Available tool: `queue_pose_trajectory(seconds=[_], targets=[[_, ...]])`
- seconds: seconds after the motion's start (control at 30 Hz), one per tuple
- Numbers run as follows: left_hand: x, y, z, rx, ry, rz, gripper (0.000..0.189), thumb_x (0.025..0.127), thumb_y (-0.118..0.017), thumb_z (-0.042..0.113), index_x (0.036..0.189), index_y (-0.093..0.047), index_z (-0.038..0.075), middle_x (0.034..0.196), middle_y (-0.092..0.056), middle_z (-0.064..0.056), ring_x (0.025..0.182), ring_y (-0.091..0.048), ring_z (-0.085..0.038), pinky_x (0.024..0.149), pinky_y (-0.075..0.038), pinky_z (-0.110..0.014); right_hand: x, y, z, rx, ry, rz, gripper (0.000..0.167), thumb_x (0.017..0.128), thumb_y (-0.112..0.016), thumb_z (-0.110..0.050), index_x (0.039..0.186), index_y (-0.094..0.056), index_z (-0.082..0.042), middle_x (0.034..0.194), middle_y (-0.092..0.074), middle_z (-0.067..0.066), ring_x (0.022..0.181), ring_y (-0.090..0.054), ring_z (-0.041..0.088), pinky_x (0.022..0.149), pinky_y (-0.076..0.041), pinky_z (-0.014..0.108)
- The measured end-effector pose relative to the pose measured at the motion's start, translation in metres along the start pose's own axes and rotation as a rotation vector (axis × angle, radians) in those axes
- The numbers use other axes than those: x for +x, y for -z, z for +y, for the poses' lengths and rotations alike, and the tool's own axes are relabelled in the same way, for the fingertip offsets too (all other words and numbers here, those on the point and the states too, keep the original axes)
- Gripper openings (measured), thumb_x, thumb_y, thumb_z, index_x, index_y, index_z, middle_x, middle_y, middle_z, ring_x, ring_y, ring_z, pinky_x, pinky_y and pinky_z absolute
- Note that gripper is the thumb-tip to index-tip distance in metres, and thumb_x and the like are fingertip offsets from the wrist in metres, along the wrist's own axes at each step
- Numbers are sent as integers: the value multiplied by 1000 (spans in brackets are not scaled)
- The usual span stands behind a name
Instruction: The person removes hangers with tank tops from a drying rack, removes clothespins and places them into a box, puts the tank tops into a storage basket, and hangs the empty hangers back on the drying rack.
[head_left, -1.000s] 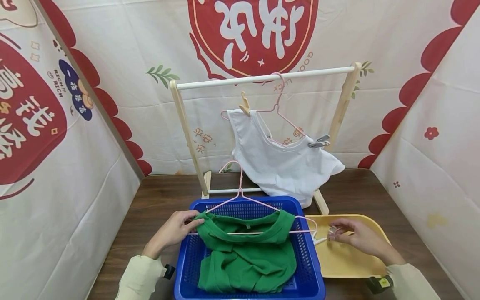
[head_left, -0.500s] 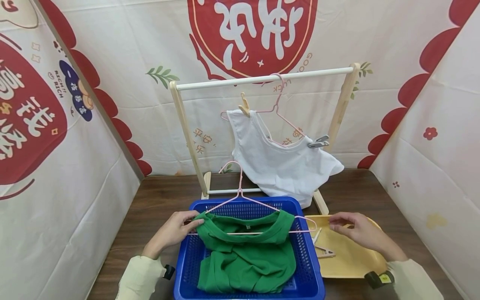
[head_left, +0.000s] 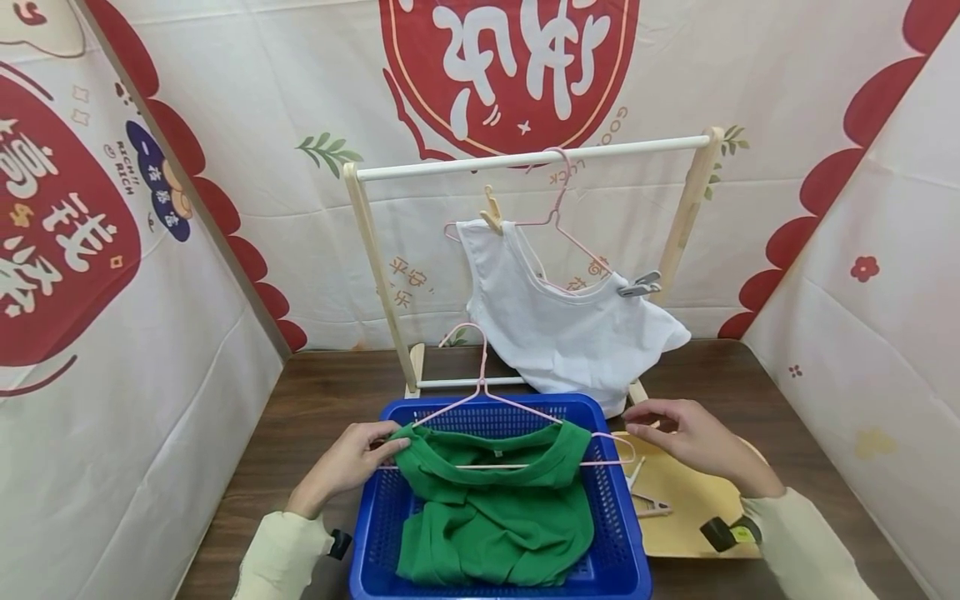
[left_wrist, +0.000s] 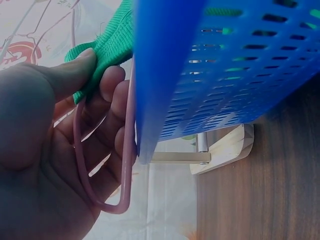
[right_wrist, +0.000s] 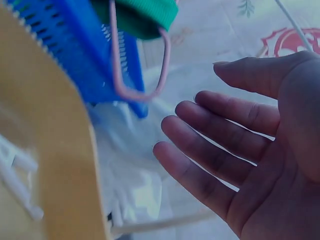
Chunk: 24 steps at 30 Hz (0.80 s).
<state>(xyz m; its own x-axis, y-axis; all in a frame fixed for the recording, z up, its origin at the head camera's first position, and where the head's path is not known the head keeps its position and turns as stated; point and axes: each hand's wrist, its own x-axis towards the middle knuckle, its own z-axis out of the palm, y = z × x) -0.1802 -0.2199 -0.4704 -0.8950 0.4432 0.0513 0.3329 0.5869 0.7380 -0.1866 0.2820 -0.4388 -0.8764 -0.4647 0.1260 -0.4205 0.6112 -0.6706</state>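
In the head view, a green sleeveless top (head_left: 495,533) hangs from a pink hanger (head_left: 482,367) laid across a blue basket (head_left: 636,542), its lower part bunched inside. My left hand (head_left: 345,462) pinches the top's left shoulder between thumb and index finger. The left wrist view shows the hanger's looped end (left_wrist: 125,175) within that hand's fingers. My right hand (head_left: 693,437) holds nothing; its fingers stretch out, slightly bent, above the yellow tray (head_left: 705,508), near the hanger's right end (right_wrist: 165,65). A clothespin (head_left: 651,506) lies in the tray, a white one (head_left: 636,472) beside it.
Behind the basket stands a wooden rack with a white rail (head_left: 450,167). On it a white top (head_left: 570,333) hangs from another pink hanger (head_left: 562,196), with a yellow clothespin (head_left: 491,212) and a grey one (head_left: 641,285) on its shoulders. Cloth walls surround the table (head_left: 315,392).
My right hand has let go of a clothespin, which now lies in the tray, and has moved up and left toward the hanger's right end. My left hand has stayed at the shoulder.
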Motion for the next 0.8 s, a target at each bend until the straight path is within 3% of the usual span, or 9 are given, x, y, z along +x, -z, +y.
queue_pose_trajectory(seconds=[0.3, 0.43, 0.8], targets=[[-1, 0, -1, -17, -11, 2, 12, 100, -59, 32, 97, -67, 24, 79, -64, 2, 69, -61, -14, 65, -54, -26, 27, -12, -20, 44, 166, 9, 18, 96, -65, -11, 113, -71, -10, 100, -72, 6, 86, -65, 9, 72, -56, 25], [-1, 0, -1, -25, -22, 6, 11, 100, -59, 31, 97, -67, 23, 80, -64, 3, 70, -62, -15, 65, -55, -26, 37, -18, -28, 47, 209, 8, 17, 95, -66, -10, 112, -71, -13, 102, -72, 5, 88, -66, 8, 72, -57, 26], [-2, -2, 0, -56, -53, 18, 12, 100, -59, 30, 100, -68, 22, 85, -66, 6, 74, -66, -14, 69, -57, -25, 58, -43, -48, 48, 277, 1, 17, 97, -64, -13, 112, -70, -9, 106, -72, 6, 92, -67, 11, 79, -57, 31]])
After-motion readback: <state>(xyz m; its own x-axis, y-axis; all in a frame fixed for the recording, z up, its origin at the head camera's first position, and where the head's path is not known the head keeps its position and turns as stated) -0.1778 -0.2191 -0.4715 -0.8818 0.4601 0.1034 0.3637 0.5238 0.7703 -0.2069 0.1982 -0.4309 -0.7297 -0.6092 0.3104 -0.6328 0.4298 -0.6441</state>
